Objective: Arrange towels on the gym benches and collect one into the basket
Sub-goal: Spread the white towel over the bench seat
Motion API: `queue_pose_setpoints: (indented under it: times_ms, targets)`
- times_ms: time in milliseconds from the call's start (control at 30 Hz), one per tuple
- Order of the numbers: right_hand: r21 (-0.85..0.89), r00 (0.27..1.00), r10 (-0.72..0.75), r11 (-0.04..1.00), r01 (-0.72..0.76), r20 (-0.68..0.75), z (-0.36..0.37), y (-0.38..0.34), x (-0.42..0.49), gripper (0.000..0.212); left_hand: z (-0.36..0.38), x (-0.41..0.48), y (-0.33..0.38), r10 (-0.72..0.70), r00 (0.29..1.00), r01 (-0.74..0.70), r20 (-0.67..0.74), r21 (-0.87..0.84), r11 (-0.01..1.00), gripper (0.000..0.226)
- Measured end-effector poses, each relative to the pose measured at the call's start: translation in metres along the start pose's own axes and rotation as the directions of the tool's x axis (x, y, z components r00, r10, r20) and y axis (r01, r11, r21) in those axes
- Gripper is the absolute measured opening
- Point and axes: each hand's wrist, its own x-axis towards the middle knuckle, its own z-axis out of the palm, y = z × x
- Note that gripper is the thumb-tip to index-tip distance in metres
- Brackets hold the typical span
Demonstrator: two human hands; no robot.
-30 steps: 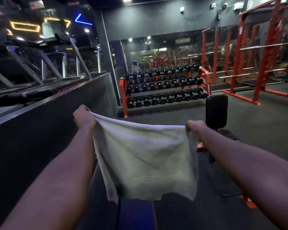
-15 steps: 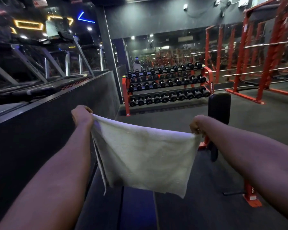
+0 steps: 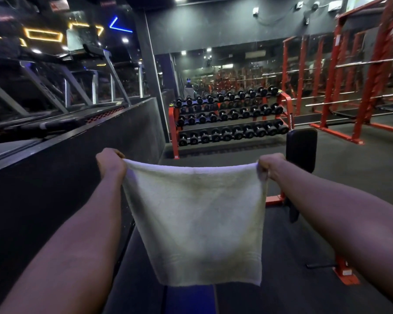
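Observation:
A white towel (image 3: 196, 220) hangs flat in front of me, stretched by its two top corners. My left hand (image 3: 110, 163) grips the top left corner and my right hand (image 3: 270, 165) grips the top right corner, both arms held out. Under the towel lies a dark gym bench (image 3: 191, 300) with a blue strip down its pad; the towel hides most of it. No basket is in view.
A second bench with an upright black pad (image 3: 301, 150) and red feet (image 3: 346, 274) stands to the right. A red dumbbell rack (image 3: 230, 120) lines the mirror wall ahead. A dark partition (image 3: 55, 177) with treadmills behind runs along the left. Red squat racks (image 3: 361, 82) stand far right.
My hands have pulled the towel's top edge taut and level, so it now hangs flat and square instead of slack and slanted. The view has tilted slightly.

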Motion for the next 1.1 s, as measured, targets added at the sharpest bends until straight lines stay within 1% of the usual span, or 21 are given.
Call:
queue_pose_setpoints:
  times_ms: [33, 133, 167, 200, 267, 300, 333, 367, 400, 433, 500, 533, 567, 600, 633, 700, 767, 800, 900, 1000, 1100]
  targets:
    - [-0.014, 1.0, -0.028, 1.0, 0.028, 0.005, -0.003, -0.003, -0.004, 0.033, 0.0, 0.0, -0.001, -0.017, 1.0, 0.017, -0.01, -0.01, 1.0, 0.04]
    - [-0.031, 0.978, -0.025, 0.999, 0.019, -0.207, -0.008, -0.006, -0.004, 0.025, -0.002, -0.002, -0.002, -0.018, 0.999, 0.017, -0.046, -0.039, 0.999, 0.038]
    - [-0.034, 0.964, -0.067, 0.998, 0.06, -0.257, -0.008, -0.005, -0.003, 0.023, -0.002, -0.004, -0.002, 0.011, 0.997, -0.014, -0.073, -0.042, 0.999, 0.035]
    - [-0.01, 0.939, -0.133, 0.991, 0.137, -0.317, -0.007, -0.004, -0.008, 0.018, -0.002, -0.008, -0.002, 0.05, 0.991, -0.055, -0.122, -0.044, 0.997, 0.032]
    - [0.089, 0.842, -0.271, 0.933, 0.349, -0.466, -0.005, -0.002, -0.012, 0.009, -0.003, -0.019, -0.002, 0.109, 0.952, -0.133, -0.287, -0.066, 0.989, 0.026]
    - [0.128, 0.774, -0.328, 0.878, 0.462, -0.541, -0.004, -0.003, -0.012, 0.016, -0.003, -0.026, 0.0, 0.111, 0.919, -0.17, -0.378, -0.128, 0.977, 0.026]
    - [0.172, 0.729, -0.357, 0.823, 0.541, -0.584, -0.003, -0.004, -0.012, 0.023, -0.004, -0.033, 0.003, 0.109, 0.886, -0.221, -0.45, -0.205, 0.953, 0.027]
    - [0.206, 0.702, -0.368, 0.782, 0.588, -0.609, -0.003, -0.011, -0.012, 0.026, -0.005, -0.037, 0.008, 0.106, 0.861, -0.268, -0.498, -0.268, 0.925, 0.029]
    - [0.252, 0.727, -0.344, 0.779, 0.575, -0.594, -0.003, -0.02, -0.012, 0.027, -0.005, -0.038, 0.013, 0.088, 0.856, -0.269, -0.509, -0.293, 0.917, 0.032]
    - [0.266, 0.772, -0.33, 0.804, 0.531, -0.543, -0.005, -0.031, -0.013, 0.025, -0.005, -0.035, 0.017, 0.051, 0.878, -0.204, -0.476, -0.276, 0.939, 0.036]
    - [0.208, 0.904, -0.242, 0.921, 0.328, -0.353, -0.008, -0.045, -0.015, 0.015, -0.001, -0.024, 0.021, -0.093, 0.946, 0.057, -0.311, -0.124, 0.991, 0.046]
    - [0.109, 0.954, -0.184, 0.971, 0.215, -0.237, -0.007, -0.048, -0.02, 0.014, 0.002, -0.018, 0.019, -0.19, 0.96, 0.188, -0.208, -0.029, 0.982, 0.047]
    - [-0.008, 0.978, -0.144, 0.99, 0.144, -0.148, -0.005, -0.051, -0.025, 0.019, 0.004, -0.015, 0.018, -0.278, 0.955, 0.285, -0.105, 0.056, 0.957, 0.046]
    - [-0.109, 0.987, -0.129, 0.987, 0.119, -0.091, -0.002, -0.053, -0.034, 0.026, 0.006, -0.015, 0.019, -0.336, 0.942, 0.336, -0.024, 0.133, 0.932, 0.044]
    - [-0.164, 0.988, -0.14, 0.978, 0.129, -0.058, 0.003, -0.054, -0.041, 0.031, 0.009, -0.018, 0.019, -0.356, 0.934, 0.34, 0.041, 0.206, 0.917, 0.043]
    - [-0.132, 0.985, -0.167, 0.976, 0.171, 0.039, 0.022, -0.056, -0.053, 0.029, 0.014, -0.029, 0.028, -0.307, 0.939, 0.25, 0.156, 0.302, 0.92, 0.038]
    - [-0.05, 0.95, -0.262, 0.961, 0.274, 0.171, 0.044, -0.06, -0.069, 0.022, 0.023, -0.041, 0.045, -0.191, 0.94, 0.104, 0.282, 0.295, 0.95, 0.03]
    - [-0.016, 0.912, -0.328, 0.94, 0.342, 0.248, 0.054, -0.062, -0.077, 0.019, 0.028, -0.049, 0.057, -0.117, 0.928, 0.027, 0.353, 0.248, 0.968, 0.025]
    - [0.137, 0.741, -0.53, 0.84, 0.525, 0.412, 0.068, -0.07, -0.102, 0.012, 0.033, -0.071, 0.089, 0.132, 0.843, -0.151, 0.522, -0.006, 0.989, 0.011]
    - [0.234, 0.614, -0.624, 0.768, 0.596, 0.483, 0.07, -0.075, -0.106, 0.021, 0.028, -0.081, 0.106, 0.283, 0.729, -0.18, 0.623, -0.224, 0.958, 0.015]
    - [0.3, 0.53, -0.641, 0.749, 0.591, 0.555, 0.066, -0.076, -0.105, 0.034, 0.021, -0.082, 0.111, 0.32, 0.641, -0.077, 0.697, -0.357, 0.931, 0.013]
